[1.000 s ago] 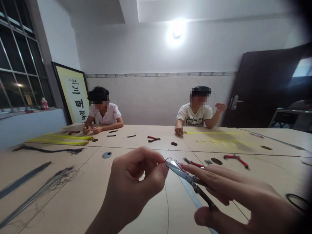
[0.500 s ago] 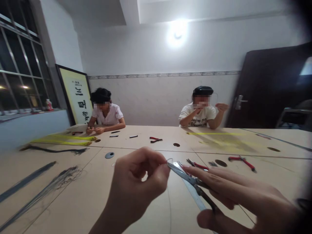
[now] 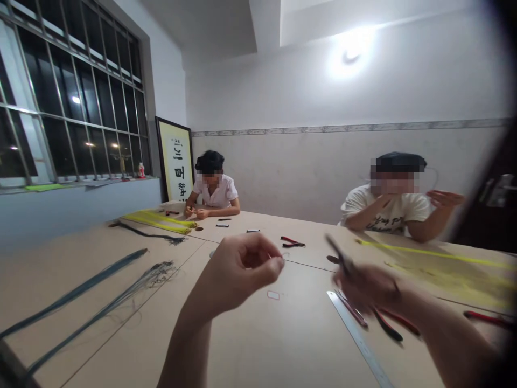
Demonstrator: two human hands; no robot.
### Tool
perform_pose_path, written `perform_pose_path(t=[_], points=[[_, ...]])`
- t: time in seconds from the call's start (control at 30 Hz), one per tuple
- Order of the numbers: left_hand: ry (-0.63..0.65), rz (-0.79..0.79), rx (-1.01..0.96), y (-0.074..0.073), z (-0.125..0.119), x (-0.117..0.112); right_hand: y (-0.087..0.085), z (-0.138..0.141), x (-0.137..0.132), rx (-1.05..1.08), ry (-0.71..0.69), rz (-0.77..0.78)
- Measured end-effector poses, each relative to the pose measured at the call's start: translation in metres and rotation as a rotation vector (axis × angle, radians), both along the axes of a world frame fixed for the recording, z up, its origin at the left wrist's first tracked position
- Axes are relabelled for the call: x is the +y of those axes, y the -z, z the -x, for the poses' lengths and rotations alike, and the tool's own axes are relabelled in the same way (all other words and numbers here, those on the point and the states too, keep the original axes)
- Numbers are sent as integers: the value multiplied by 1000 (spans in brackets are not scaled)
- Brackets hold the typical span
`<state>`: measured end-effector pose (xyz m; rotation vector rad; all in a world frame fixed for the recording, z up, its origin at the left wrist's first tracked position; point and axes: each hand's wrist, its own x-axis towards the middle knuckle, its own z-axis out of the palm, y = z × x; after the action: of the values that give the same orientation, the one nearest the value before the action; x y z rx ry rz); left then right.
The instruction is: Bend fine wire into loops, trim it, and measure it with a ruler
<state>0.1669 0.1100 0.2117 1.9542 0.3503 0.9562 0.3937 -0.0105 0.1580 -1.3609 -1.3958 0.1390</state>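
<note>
My left hand (image 3: 242, 272) is raised over the table with its fingers curled and pinched together. A faint thin cord (image 3: 286, 255) barely shows by its fingertips. My right hand (image 3: 365, 285), blurred by motion, holds dark scissors (image 3: 339, 253) with the tips pointing up and to the left. The hands are well apart. Below my right hand, a steel ruler (image 3: 355, 334) lies on the table, with red-handled pliers (image 3: 390, 323) beside it.
Bundles of blue-grey cords (image 3: 92, 291) lie on the left of the table, and yellow cords (image 3: 436, 258) on the right. Two seated people (image 3: 214, 186) (image 3: 388, 196) work across the table, with pliers (image 3: 293, 242) between us. Barred windows fill the left wall.
My view has swung to the left. My right hand has drawn down and away from my left, taking the scissors off the cord.
</note>
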Motion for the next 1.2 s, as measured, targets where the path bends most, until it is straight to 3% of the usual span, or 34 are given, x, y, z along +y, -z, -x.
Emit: perform_pose_path(t=[0.07, 0.13, 0.3, 0.43, 0.57, 0.7, 0.9, 1.03, 1.2], points=[[61, 17, -34, 1, -7, -10, -28, -7, 24, 143, -29, 11], [77, 38, -75, 3, -19, -15, -39, -5, 33, 243, -51, 54], [97, 92, -144, 6, -34, -13, -30, 38, -6, 231, -152, 194], [94, 145, -188, 5, -29, -18, -27, 64, -39, 32, -106, 148], [63, 187, -211, 4, -27, -35, -28, 66, -54, -219, 125, 158], [29, 170, -255, 6, -29, -47, -29, 65, -67, -367, 258, 189], [76, -44, -203, 7, -32, -47, -27, 68, -86, -489, 291, 184], [77, -55, -209, 6, -36, -48, -24, 68, -92, -585, 275, 134], [60, -58, -233, 9, -36, -47, -26, 70, -88, -619, 420, 198]])
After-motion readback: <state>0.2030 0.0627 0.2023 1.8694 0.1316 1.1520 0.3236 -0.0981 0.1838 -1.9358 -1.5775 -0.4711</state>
